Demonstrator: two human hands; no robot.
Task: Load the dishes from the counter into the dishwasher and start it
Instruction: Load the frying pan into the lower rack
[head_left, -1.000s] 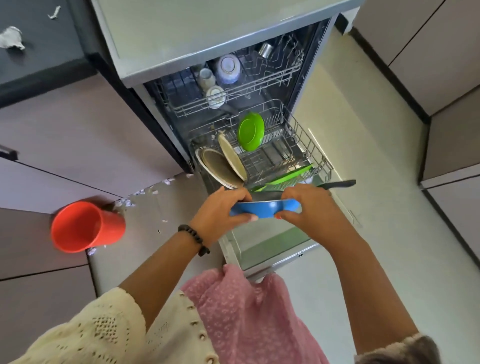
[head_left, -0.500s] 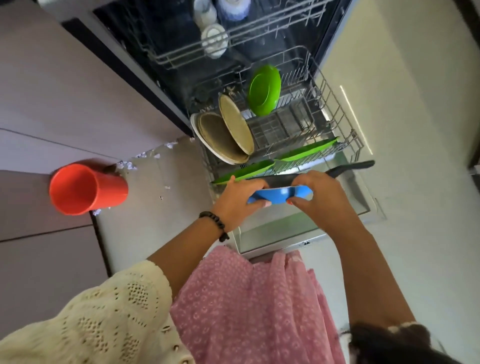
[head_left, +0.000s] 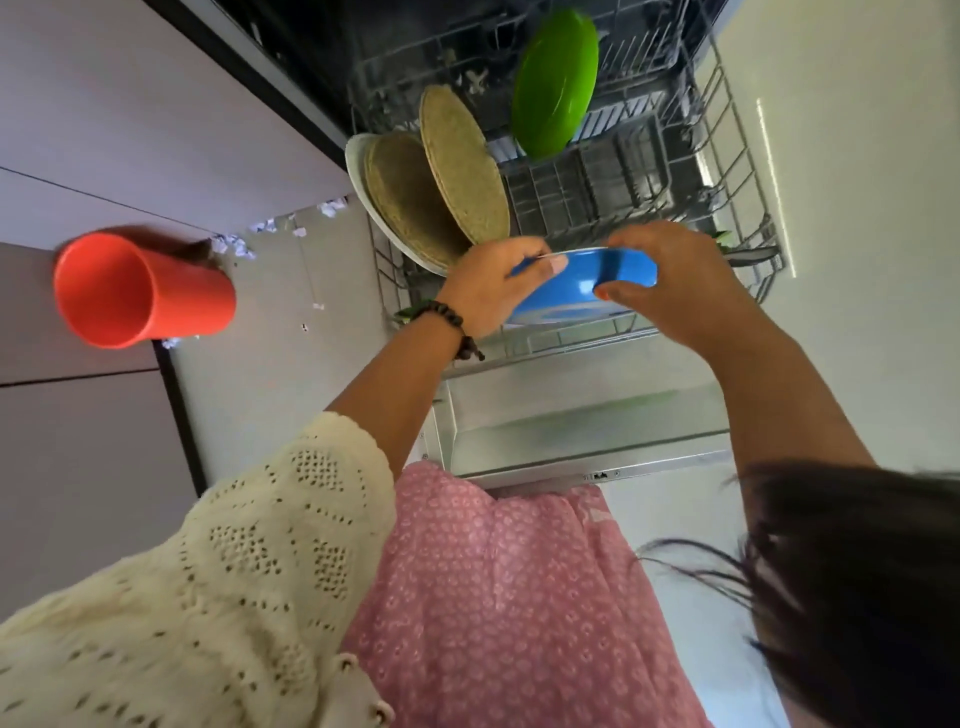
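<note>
Two hands are gripping one blue bowl (head_left: 571, 291) over the pulled-out lower rack (head_left: 748, 171) of the dishwasher. The left hand (head_left: 493, 288) is curling round the bowl's left rim, its thumb lying across the edge, and one dark beaded bracelet (head_left: 457, 327) is sitting on that wrist. The right hand (head_left: 670, 283) is pinching the bowl's right rim, thumb underneath and fingers over the top. The bowl is tilting, its base ring facing the camera, above the front wires of the rack.

Just beyond the left fingers, two tan woven discs (head_left: 457, 171) are leaning on edge against one white plate (head_left: 363, 192) in the rack. Further back from both sets of fingers, one green plate (head_left: 556, 83) is standing on edge among the tines. Well to the left of the left hand, one orange cup (head_left: 140, 291) is lying on its side on the floor, its mouth facing the camera, with small white scraps (head_left: 234, 244) lying near it. Below the wrists, the open dishwasher door (head_left: 582, 415) is lying flat. No brand, label or writing is showing clearly enough to read.
</note>
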